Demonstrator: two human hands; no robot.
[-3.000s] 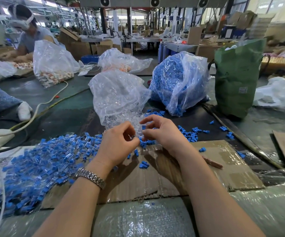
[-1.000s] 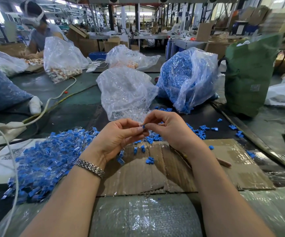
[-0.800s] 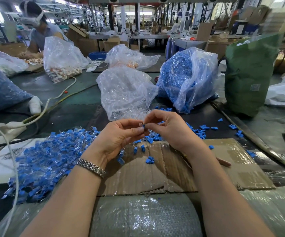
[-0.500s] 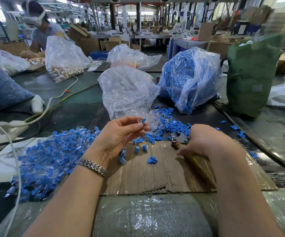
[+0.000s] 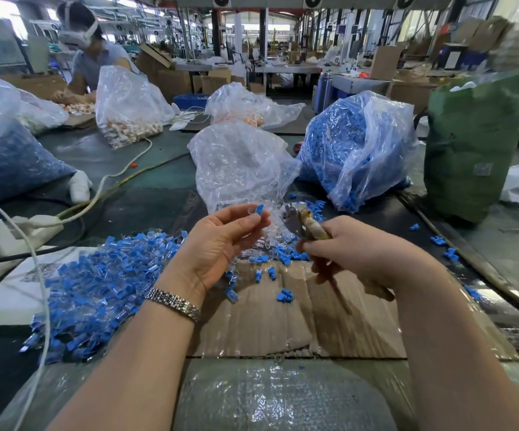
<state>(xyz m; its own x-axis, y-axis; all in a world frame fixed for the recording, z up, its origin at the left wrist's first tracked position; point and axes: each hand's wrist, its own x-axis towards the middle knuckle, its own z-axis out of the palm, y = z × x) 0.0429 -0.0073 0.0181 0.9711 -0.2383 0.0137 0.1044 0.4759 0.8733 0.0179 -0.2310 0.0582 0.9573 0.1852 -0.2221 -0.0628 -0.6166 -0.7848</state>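
My left hand (image 5: 220, 241) pinches a small part (image 5: 256, 210) made of a blue cap on a clear plastic piece, held up between thumb and fingertips. My right hand (image 5: 364, 253) grips a pair of pliers (image 5: 309, 228) by their tape-wrapped handles, metal jaws pointing up and left, a little right of the part and apart from it. Under both hands lies a flat cardboard sheet (image 5: 283, 318). A heap of the same blue-and-clear parts (image 5: 96, 284) spreads at the left. Loose blue caps (image 5: 283, 295) lie scattered on the cardboard.
Behind my hands stand a clear plastic bag (image 5: 239, 166) and a bag full of blue caps (image 5: 354, 147). A green sack (image 5: 469, 144) is at the right. White cables (image 5: 102, 188) cross the left side. Another person (image 5: 96, 57) works at the far left.
My hands came apart. The right hand went down to the cardboard, took hold of the pliers and lifted them near the part. The left hand kept its pinch on the part.
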